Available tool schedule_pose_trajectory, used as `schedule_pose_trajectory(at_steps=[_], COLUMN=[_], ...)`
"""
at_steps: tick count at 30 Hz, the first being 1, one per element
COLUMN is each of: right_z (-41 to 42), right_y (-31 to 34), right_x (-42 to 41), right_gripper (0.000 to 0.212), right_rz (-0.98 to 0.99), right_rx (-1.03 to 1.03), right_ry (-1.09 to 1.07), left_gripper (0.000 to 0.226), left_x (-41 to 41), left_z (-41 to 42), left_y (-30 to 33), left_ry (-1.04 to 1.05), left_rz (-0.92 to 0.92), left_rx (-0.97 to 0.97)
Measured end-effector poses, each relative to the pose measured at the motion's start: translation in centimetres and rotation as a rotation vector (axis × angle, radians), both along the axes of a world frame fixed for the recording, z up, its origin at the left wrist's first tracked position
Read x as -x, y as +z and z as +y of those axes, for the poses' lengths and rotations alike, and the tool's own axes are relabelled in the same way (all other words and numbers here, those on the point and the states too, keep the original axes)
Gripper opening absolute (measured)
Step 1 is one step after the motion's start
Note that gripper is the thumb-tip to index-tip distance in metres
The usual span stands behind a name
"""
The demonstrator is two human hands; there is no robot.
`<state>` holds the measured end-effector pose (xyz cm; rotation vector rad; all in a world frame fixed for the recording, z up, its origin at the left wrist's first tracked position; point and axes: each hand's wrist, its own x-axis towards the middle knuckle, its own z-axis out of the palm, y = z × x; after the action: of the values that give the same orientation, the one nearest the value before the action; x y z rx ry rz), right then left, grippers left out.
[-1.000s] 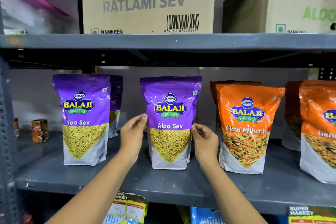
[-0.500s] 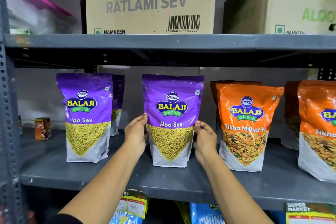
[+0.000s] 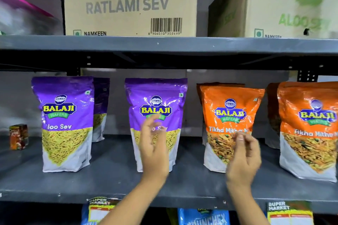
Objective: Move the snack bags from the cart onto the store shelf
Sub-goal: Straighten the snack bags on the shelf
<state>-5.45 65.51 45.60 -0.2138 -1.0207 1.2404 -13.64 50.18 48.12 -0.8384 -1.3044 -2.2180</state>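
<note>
left hand [image 3: 152, 144] fingers loosely spread, empty, blurred, overlapping centre purple Aloo Sev bag [image 3: 156, 107] | right hand [image 3: 244, 153] loosely curled, empty, lower right | bag upright on grey shelf [image 3: 113, 179], mid-frame

left grip [image 3: 152, 144]: bare, no sleeve | right grip [image 3: 244, 155]: bare, no sleeve

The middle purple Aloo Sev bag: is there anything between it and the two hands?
Nothing visible. The left hand is directly in front of the middle Aloo Sev bag, open and empty. The right hand is in front of the orange Tikha Mitha bag, also empty.
</note>
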Motion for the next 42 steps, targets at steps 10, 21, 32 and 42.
schedule_pose_trajectory(at_steps=[10, 21, 32, 42], right_z=[7.3, 7.2, -4.3, -20.1], right_y=[-3.6, -3.7, -3.4, -4.4], right_x=[-1.3, -1.5, -0.1, 15.6], right_gripper=[0.053, 0.049, 0.024, 0.020], right_rz=[-0.459, -0.448, -0.090, -0.705], right_rx=[0.046, 0.033, -0.173, -0.396], right_ry=[0.190, 0.206, 0.008, 0.812], left_gripper=[0.037, 0.046, 0.052, 0.053], left_x=[-3.1, -2.2, -0.3, 16.1], left_z=[11.1, 11.3, -4.1, -22.3], left_y=[-4.5, -5.4, -4.6, -5.7], left_ry=[-0.638, -0.658, -0.200, 0.197], left_rz=[-0.279, -0.306, -0.147, -0.428], left_rx=[0.441, 0.535, 0.075, -0.033])
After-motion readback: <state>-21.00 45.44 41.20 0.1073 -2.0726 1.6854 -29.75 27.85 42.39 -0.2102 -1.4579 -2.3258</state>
